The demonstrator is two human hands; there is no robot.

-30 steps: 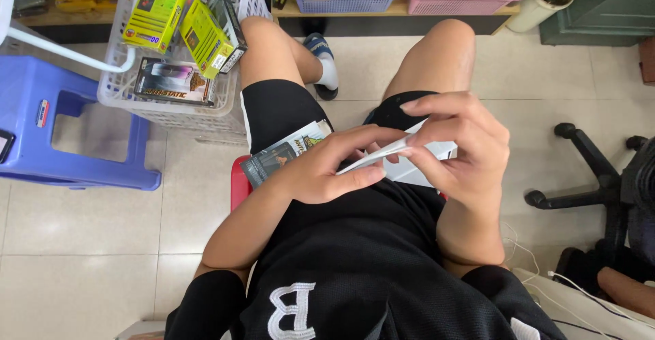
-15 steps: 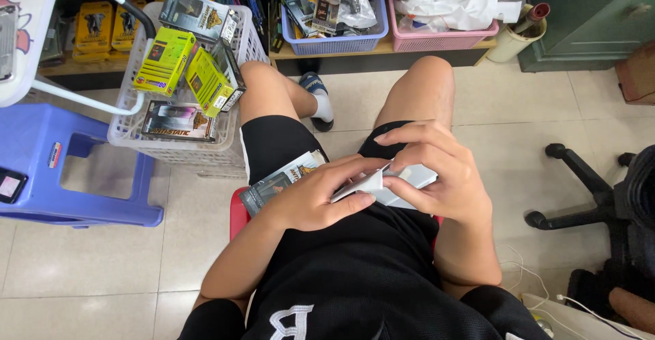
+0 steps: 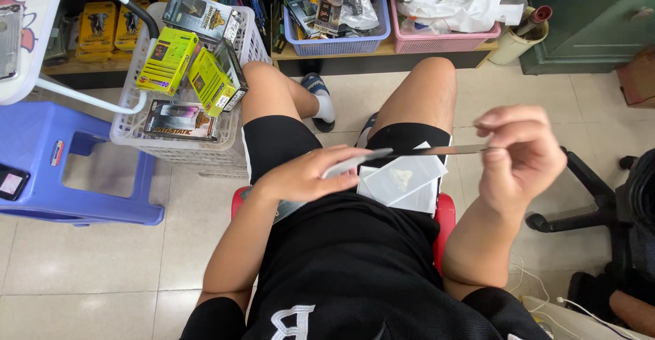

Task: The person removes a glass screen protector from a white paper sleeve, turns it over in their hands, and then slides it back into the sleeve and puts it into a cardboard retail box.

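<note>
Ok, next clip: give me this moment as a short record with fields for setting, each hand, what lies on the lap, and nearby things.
setting: person seated on a red stool, tiled floor, shelves ahead
left hand: rests on the lap, holding one end of a thin flat strip
right hand: raised to the side, pinching the strip's other end
lap: white packets
nearby: white basket of boxed goods, blue plastic stool, blue basket and pink basket on a shelf

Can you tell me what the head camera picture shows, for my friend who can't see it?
A seated person's right hand pulls a thin flat sheet sideways out from the left hand, above small clear packets on their lap. A white basket of boxes stands nearby.
</note>
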